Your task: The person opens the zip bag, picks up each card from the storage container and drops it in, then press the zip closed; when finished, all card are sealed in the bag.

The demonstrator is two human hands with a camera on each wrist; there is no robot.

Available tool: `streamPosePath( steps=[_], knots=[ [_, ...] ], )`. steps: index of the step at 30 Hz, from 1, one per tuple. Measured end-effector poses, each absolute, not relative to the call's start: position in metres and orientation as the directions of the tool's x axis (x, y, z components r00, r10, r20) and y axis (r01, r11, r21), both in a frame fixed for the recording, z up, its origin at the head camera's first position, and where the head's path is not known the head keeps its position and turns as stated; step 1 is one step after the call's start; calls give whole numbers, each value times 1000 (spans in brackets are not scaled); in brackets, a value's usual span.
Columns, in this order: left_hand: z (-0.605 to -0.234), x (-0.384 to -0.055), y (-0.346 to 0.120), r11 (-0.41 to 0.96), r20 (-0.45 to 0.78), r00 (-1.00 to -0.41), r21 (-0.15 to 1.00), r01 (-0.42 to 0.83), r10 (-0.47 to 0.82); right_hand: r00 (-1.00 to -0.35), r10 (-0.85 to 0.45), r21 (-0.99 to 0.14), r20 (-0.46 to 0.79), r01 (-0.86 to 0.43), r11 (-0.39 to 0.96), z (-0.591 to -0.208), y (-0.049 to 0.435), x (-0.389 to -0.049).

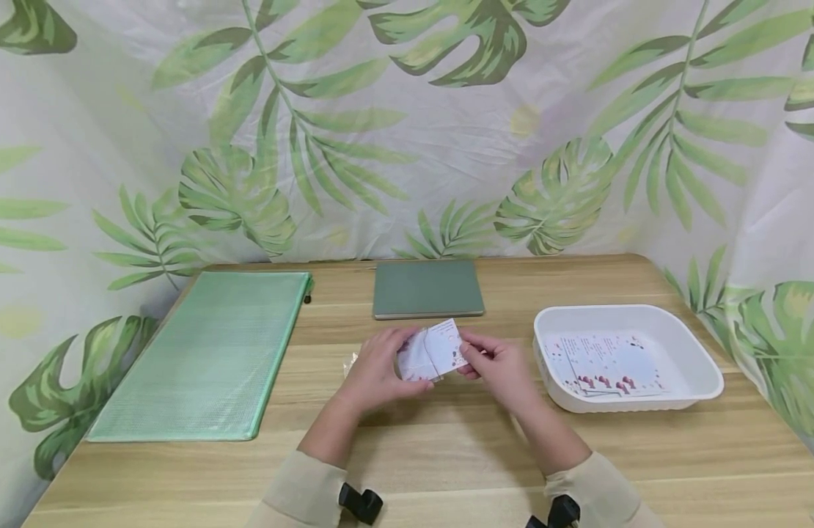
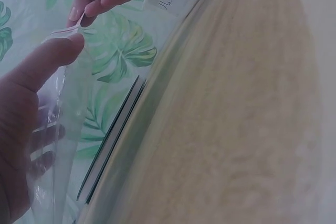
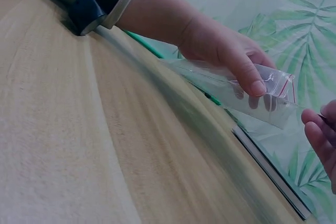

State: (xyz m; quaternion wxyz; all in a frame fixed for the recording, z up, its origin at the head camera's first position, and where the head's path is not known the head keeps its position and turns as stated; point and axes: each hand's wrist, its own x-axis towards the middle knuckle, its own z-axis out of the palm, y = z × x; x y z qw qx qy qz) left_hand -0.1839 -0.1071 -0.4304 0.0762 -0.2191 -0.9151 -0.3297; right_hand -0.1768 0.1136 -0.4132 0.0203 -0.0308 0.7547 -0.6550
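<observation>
My left hand (image 1: 378, 368) holds a clear zip-lock bag (image 3: 247, 103) between thumb and fingers; the bag's loose end (image 1: 350, 363) shows beside the hand. A pale printed card (image 1: 444, 343) with small red figures and lines of text lies at the bag's mouth. On the card's right edge, my right hand (image 1: 502, 369) pinches with thumb and fingers. Both wrist views show the card almost edge-on, so how far it sits inside the bag I cannot tell. Both hands are above the table, in front of a green notebook (image 1: 429, 288).
To the right stands a white tray (image 1: 694, 378) with several similar printed cards (image 1: 611, 363) inside. A green mesh zip pouch (image 1: 205, 359) lies flat on the left of the wooden table (image 1: 446, 469). Behind hangs a leaf-patterned cloth (image 1: 446, 169).
</observation>
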Motion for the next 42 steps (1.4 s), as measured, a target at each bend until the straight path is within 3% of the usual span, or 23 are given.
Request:
streamPosePath(
  steps=[8,28,35,42],
  knots=[
    [-428,-183,-107,674,296,-884,572,468,362,-1000,2,-997,5,-5,80,-413,111,-176],
    [-426,-182,-106,661,306,-880,581,475,363,-965,-263,-969,-17,-49,243,-424,109,-183],
    [-427,-181,-105,662,308,-878,577,479,366,-955,-293,-939,39,-135,316,-431,101,-189],
    [-427,-181,-106,661,275,-898,609,439,343,-961,-275,-939,19,-112,327,-417,112,-187]
  ],
)
